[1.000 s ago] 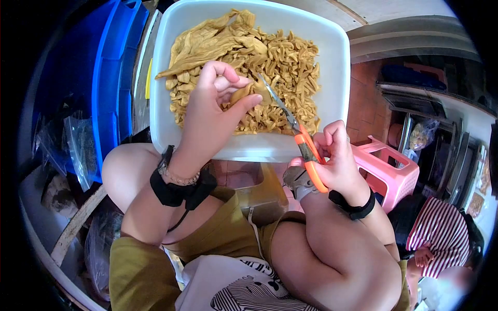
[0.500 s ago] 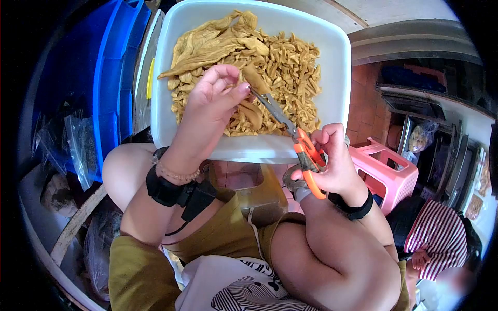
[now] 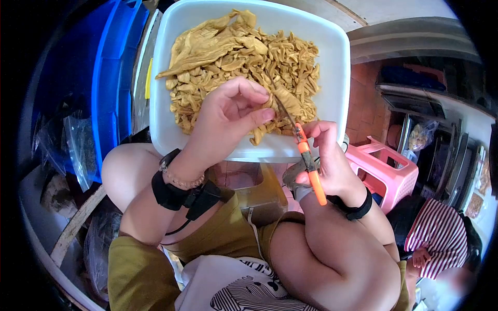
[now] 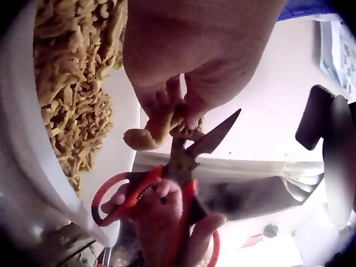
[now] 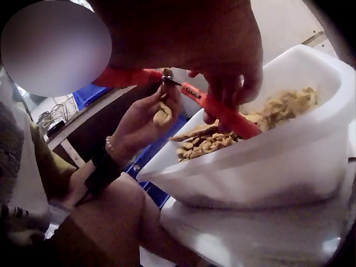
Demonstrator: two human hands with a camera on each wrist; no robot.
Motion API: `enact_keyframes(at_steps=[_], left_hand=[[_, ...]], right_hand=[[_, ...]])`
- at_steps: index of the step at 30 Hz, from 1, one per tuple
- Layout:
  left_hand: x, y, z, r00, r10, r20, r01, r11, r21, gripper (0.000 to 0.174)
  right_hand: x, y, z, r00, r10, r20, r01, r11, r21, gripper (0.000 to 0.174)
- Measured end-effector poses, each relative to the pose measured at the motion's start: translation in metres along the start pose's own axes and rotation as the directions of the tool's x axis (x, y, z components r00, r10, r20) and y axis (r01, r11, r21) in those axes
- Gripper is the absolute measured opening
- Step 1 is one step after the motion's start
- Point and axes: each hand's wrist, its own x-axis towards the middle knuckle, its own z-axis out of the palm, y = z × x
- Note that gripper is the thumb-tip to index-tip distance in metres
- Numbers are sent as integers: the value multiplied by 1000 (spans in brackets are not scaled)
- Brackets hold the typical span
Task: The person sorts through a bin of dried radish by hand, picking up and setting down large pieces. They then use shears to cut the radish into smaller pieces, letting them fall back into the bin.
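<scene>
In the head view my left hand [image 3: 228,116] pinches a yellow-brown strip of wrinkled, pickled-looking vegetable [image 4: 146,139] between thumb and fingers, over the near part of a white tub [image 3: 334,78]. My right hand [image 3: 332,163] holds scissors [image 3: 306,151] by their orange and black handles, fingers through the loops. Close to the left fingertips, the blades [image 4: 217,133] stand apart beside the strip in the left wrist view. A heap of short cut pieces [image 3: 298,57] fills the tub's floor, with large uncut pieces [image 3: 207,44] lying on it at the far left.
Blue crates [image 3: 109,88] stand left of the tub. A pink stool [image 3: 386,171] is at the right, with a person in a striped top [image 3: 438,236] beyond it. A yellowish stool [image 3: 259,189] shows below the tub, between the legs.
The left hand has shifted right and nearer the body with the vegetable. The scissors have turned more edge-on to the head camera, their handles closer together than half a second ago.
</scene>
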Motion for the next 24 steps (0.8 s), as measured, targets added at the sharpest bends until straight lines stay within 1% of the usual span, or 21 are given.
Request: enact_keyframes(at_steps=[1,5,7,8,10,14,16,17,19,20,22,23,24], left_hand=[[0,0,1,999,33,11,-33,999,32,19],[-1,1,1,999,39,5,-39,998,44,19],[-1,1,-1,997,70,17,-71,995,68,19],[-1,1,-1,997,69,16,-70,995,68,19],[-2,1,-1,999,35,-5,-35,999,13,20],[-1,3,-2,999,20,-27,-19,999,42,18],[2,3,-7,994,-68,-84,63,996,-65,15],[4,4,-9,994,-68,-85,63,996,-64,15],[6,7,-12,997,5,-71,-5,1000,1,13],[7,8,-13,997,5,-72,-4,1000,2,13],[7,9,-16,999,-23,-22,22,999,-43,13],[7,10,-17,999,-24,-22,23,999,-43,13],[7,10,-18,1000,-20,-10,20,1000,-4,14]], right_hand=[[0,1,1,1000,11,15,-12,998,64,88],[0,1,1,1000,-21,-8,22,998,62,86],[-3,1,1,999,39,10,-40,992,123,83],[-4,2,2,999,40,10,-41,992,123,83],[-5,5,7,999,34,-32,-27,977,210,82],[-7,1,7,999,7,-38,-1,986,168,76],[-11,1,13,993,80,-83,-51,952,300,69],[-11,-1,11,993,79,-82,-51,952,302,69],[-10,-6,5,993,101,-54,-86,970,226,63],[-11,-5,4,993,101,-54,-86,970,227,63],[-12,-2,4,996,45,-79,-33,988,152,62],[-12,-2,2,996,46,-79,-33,988,152,62],[-13,-3,0,995,80,-59,-69,984,161,64]])
